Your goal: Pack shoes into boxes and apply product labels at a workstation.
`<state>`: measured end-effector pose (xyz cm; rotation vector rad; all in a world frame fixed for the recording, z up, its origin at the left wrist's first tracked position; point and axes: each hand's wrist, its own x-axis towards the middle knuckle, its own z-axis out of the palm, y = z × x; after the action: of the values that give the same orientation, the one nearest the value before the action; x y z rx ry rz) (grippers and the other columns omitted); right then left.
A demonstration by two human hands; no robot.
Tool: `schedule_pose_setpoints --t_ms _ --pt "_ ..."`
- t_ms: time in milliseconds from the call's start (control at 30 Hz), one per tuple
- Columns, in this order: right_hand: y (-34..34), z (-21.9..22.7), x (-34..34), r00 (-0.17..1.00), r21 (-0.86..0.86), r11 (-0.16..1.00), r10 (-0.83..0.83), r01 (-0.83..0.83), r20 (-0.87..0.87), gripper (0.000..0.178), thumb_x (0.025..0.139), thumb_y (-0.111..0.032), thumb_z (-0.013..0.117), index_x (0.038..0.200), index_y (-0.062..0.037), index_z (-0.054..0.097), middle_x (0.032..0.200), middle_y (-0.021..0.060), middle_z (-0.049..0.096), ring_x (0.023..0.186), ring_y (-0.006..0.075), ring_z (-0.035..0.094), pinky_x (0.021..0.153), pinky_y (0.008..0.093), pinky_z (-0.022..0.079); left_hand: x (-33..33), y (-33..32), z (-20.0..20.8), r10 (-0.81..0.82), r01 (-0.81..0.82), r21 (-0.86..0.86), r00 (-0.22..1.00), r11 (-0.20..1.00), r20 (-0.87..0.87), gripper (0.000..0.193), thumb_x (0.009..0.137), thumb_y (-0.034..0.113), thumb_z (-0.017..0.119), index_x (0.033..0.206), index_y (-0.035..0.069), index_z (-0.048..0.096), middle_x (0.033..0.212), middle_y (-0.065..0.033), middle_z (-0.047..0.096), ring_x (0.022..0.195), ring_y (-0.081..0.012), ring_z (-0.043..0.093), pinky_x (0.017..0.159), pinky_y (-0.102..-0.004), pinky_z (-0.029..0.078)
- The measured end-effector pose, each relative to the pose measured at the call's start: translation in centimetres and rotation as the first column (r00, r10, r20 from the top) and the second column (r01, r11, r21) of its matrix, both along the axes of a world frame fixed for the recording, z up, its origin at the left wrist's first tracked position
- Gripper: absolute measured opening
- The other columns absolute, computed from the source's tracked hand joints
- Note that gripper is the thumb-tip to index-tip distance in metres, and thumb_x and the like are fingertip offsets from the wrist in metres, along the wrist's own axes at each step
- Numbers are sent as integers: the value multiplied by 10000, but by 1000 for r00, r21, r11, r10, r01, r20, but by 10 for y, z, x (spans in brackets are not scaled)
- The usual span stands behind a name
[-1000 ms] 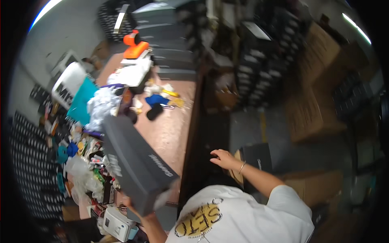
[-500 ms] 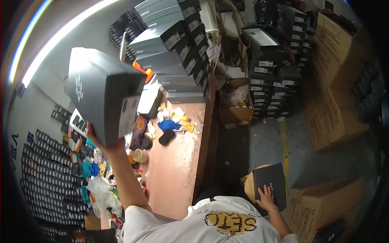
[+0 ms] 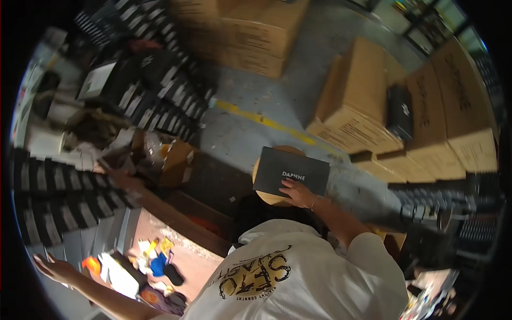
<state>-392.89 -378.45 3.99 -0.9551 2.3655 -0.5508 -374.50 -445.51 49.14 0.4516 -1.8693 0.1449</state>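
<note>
My right hand [image 3: 297, 193] lies on top of a dark grey shoebox [image 3: 269, 165] with pale lettering on its lid, fingers laid over the lid. Under that box is a round wooden stool top [image 3: 280, 200], which shows only at the edges. Far to the left, my left hand [image 3: 53, 269] is stretched out with its fingers apart, and I see nothing held in it. It is beside the grey shoeboxes [image 3: 85, 242] stacked at the table's end; whether it touches one I cannot tell.
On the table [image 3: 152, 226] lie an orange item [image 3: 92, 265], a blue cloth-like piece [image 3: 158, 264] and a black oval object [image 3: 173, 274]. Large cardboard cartons [image 3: 352, 101] stand on the right, with one dark shoebox [image 3: 399, 112] between them. Dark shoeboxes [image 3: 160, 80] are piled upper left, near an open carton [image 3: 178, 162].
My view has swung right. The large grey shoebox that my left hand held up is out of that hand, whose fingers are now spread. My right hand stays on the dark box.
</note>
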Motion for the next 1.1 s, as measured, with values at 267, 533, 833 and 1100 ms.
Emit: schedule_pose_setpoints --t_ms 267,533,833,1100 --pt "67 5 -45 233 -203 226 -972 953 11 794 773 -362 717 1399 -43 347 1403 247 362 1278 425 368 1040 484 333 -97 216 -313 -692 243 894 715 377 98 333 912 211 575 1121 -48 589 1142 -138 582 1025 -235 543 917 -368 428" --pt "110 -92 -50 124 -133 19 -511 991 851 878 716 -434 776 1342 40 383 1234 196 546 1134 309 533 998 412 398 -110 429 -367 -906 -203 978 405 43 124 378 862 139 658 1187 -23 556 1152 -116 565 1000 -167 572 846 -302 475" --pt "134 -52 -91 173 -55 475 -210 878 962 843 760 -313 747 1397 -5 289 1334 182 445 1229 269 435 1016 390 370 -96 557 -404 -276 -222 769 959 -599 62 625 879 306 623 1372 29 357 1319 -147 471 1220 -264 444 961 -467 398" --pt "202 -19 -118 -124 203 654 -165 729 978 687 823 -538 595 1303 -60 481 1281 82 537 1166 259 509 991 408 408 -27 681 -388 -183 -161 874 979 -459 84 704 857 416 656 1353 -16 408 1329 -193 485 1242 -257 468 1024 -353 390"
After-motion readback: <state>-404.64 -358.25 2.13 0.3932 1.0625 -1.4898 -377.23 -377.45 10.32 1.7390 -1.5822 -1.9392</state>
